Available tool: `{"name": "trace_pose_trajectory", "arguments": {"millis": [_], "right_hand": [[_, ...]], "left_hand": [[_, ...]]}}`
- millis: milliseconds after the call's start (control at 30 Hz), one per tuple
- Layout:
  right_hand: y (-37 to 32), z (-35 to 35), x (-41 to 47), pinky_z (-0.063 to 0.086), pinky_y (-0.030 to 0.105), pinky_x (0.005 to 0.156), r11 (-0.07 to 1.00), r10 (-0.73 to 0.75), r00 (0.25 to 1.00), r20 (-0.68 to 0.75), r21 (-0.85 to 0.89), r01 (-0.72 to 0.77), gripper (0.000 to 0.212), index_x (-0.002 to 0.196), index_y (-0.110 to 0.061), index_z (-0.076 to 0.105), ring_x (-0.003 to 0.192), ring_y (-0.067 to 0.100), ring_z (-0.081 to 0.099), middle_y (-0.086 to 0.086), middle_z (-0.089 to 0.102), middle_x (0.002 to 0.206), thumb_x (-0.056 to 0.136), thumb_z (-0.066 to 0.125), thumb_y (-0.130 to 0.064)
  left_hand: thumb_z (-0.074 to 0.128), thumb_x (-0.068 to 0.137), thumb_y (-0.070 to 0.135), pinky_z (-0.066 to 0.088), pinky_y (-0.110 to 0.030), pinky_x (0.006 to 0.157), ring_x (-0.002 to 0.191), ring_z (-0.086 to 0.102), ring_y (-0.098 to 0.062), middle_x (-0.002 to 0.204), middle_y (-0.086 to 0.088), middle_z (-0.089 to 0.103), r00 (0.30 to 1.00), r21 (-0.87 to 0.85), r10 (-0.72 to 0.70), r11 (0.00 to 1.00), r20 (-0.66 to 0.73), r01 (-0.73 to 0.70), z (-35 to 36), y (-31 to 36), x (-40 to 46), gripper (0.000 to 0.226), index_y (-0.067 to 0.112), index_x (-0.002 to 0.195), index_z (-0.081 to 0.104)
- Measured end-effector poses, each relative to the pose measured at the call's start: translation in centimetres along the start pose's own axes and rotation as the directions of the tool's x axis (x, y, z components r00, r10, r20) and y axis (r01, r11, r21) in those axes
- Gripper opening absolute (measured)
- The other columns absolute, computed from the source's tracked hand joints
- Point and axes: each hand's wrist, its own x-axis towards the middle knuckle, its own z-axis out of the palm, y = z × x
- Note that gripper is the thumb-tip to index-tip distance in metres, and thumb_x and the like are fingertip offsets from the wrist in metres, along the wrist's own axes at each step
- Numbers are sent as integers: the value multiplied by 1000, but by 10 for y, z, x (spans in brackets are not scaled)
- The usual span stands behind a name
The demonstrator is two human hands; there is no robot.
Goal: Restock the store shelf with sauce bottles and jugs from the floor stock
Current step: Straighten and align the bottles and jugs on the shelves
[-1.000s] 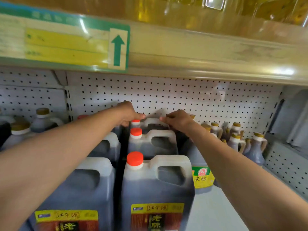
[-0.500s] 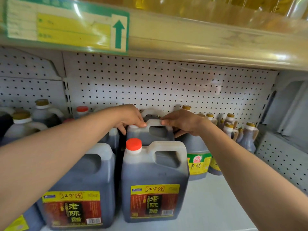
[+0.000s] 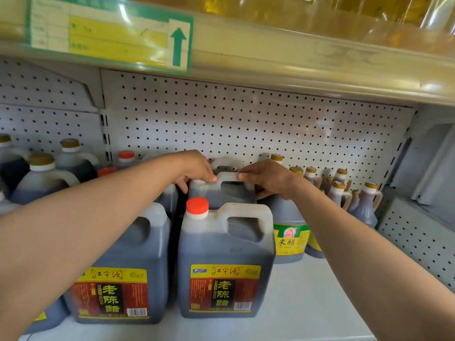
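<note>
Dark vinegar jugs with red caps stand in rows on the white shelf (image 3: 307,299). The front jug (image 3: 225,257) of the right row has a red and yellow label. Behind it stands a second jug (image 3: 221,193), and both my hands are on its top. My left hand (image 3: 194,169) covers its cap end, fingers curled over it. My right hand (image 3: 268,177) grips the back end of its handle. A third jug's handle (image 3: 225,163) shows just behind. Another labelled jug (image 3: 123,271) fronts the left row.
Gold-capped dark bottles (image 3: 339,190) crowd the back right, with a yellow-green labelled jug (image 3: 290,237) beside the right row. More jugs (image 3: 41,178) stand at far left. A pegboard back wall (image 3: 246,124) and the upper shelf edge with a price tag (image 3: 110,35) close in above.
Both hands drew back from the rearmost jug to the second jug in the row. The view has pulled back and dropped, showing more of the front labels.
</note>
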Motion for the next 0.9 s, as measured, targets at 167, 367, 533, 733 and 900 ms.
{"name": "trace_pose_trajectory", "arguments": {"millis": [167, 367, 533, 733, 900], "right_hand": [[2, 3, -5, 60, 45, 90, 997, -38, 998, -53, -62, 34, 35, 125, -19, 70, 109, 21, 65, 5, 72, 111, 93, 71, -34], [1, 14, -24, 54, 38, 98, 985, -106, 970, -217, -160, 72, 41, 129, -19, 67, 93, 12, 63, -1, 70, 104, 95, 67, -42], [-5, 23, -55, 53, 41, 98, 990, -128, 919, -372, -98, 98, 39, 121, -15, 72, 93, 16, 62, -5, 69, 92, 95, 65, -43], [2, 45, -124, 58, 34, 91, 977, -9, 920, -391, 192, 91, 27, 110, -18, 72, 105, 19, 70, 6, 75, 110, 99, 61, -39], [32, 84, -176, 56, 21, 73, 921, 66, 942, -329, 384, 70, 21, 107, -32, 68, 98, -2, 68, -19, 74, 103, 101, 53, -45]], "left_hand": [[68, 93, 30, 48, -44, 95, 134, 42, -26, 147, -6, 45, 998, -105, 22, 994, -63, -28, 6, -7, -4, 54, 16, 142, 50], [68, 88, 49, 35, -28, 100, 135, 42, -23, 151, -4, 42, 968, -147, 111, 978, -226, -146, 9, -5, -33, 77, 12, 149, 38], [64, 89, 53, 34, -26, 91, 122, 49, -20, 145, -2, 47, 909, -157, 211, 947, -358, -281, 22, -2, -69, 78, 10, 147, 36], [61, 67, 73, 48, -45, 100, 120, 55, -28, 135, -5, 53, 871, -237, 258, 895, -417, -379, 50, -22, -106, 87, 22, 136, 45], [61, 94, 46, 38, -39, 109, 134, 45, -25, 149, -5, 46, 795, -201, 334, 851, -506, -486, 95, -53, -141, 70, 19, 151, 30]]}}
